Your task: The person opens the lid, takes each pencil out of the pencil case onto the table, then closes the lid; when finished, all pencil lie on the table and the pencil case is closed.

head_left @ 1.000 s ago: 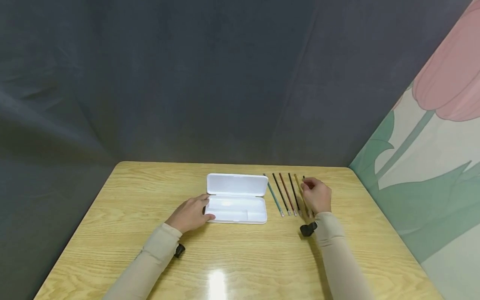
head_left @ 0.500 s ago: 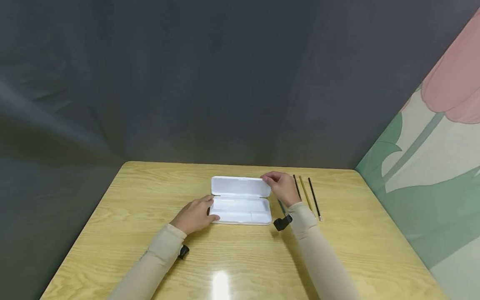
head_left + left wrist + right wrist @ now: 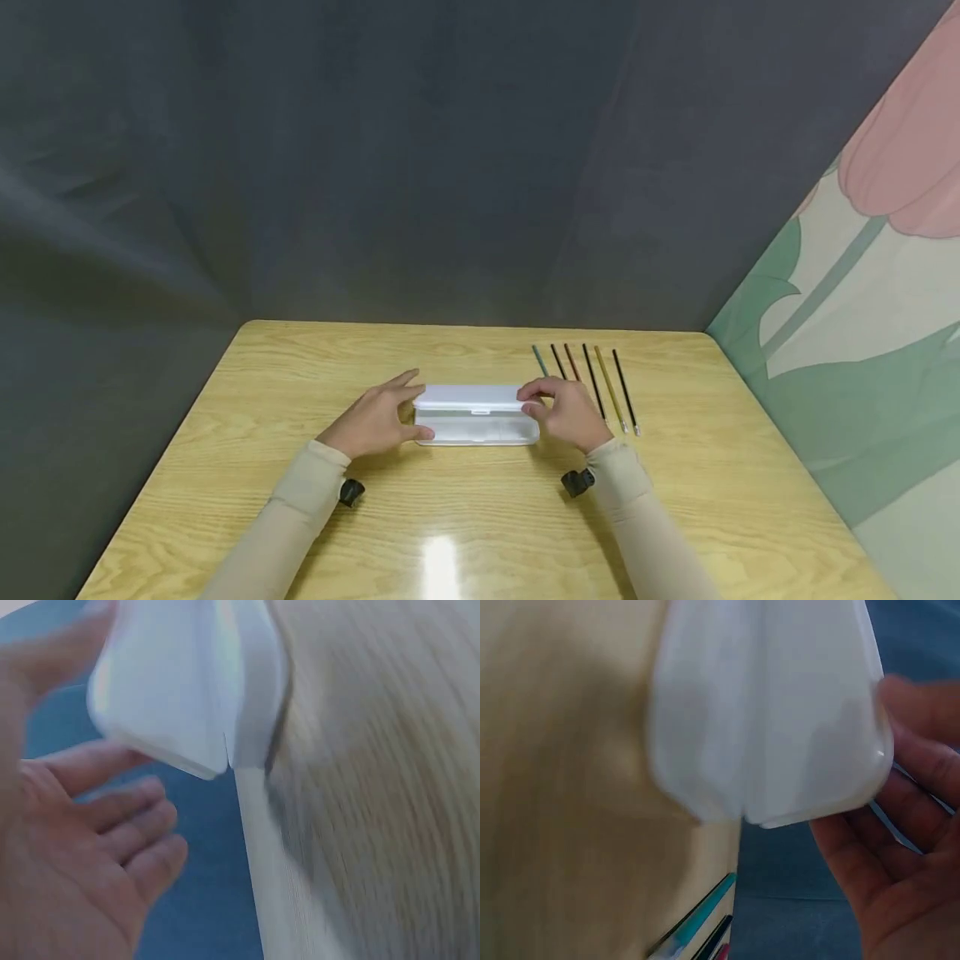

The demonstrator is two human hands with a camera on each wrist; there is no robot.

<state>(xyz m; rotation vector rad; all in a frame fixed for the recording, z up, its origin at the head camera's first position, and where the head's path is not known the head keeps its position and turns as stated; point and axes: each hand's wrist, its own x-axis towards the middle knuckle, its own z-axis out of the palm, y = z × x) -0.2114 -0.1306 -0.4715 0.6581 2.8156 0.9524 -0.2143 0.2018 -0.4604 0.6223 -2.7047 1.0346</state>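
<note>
A white plastic pencil case lies on the table in the head view, its hinged lid partly lowered over the base. My right hand pinches the lid's front right corner between thumb and fingers; the right wrist view shows this grip at the lid edge. At the other end, my left hand holds the case, thumb by the front left corner and a finger beside the lid. In the left wrist view, its remaining fingers lie loosely bent beyond the case end.
Several pencils lie side by side right of the case, among them a teal one, a yellow one and a black one. My right hand hides some of their lower ends. A dark curtain hangs behind the wooden table.
The right hand left the pencils, reached the raised lid and swung it forward and down. The left hand stayed at the case's left end, its fingers now spread more. The rightmost black pencil lies uncovered.
</note>
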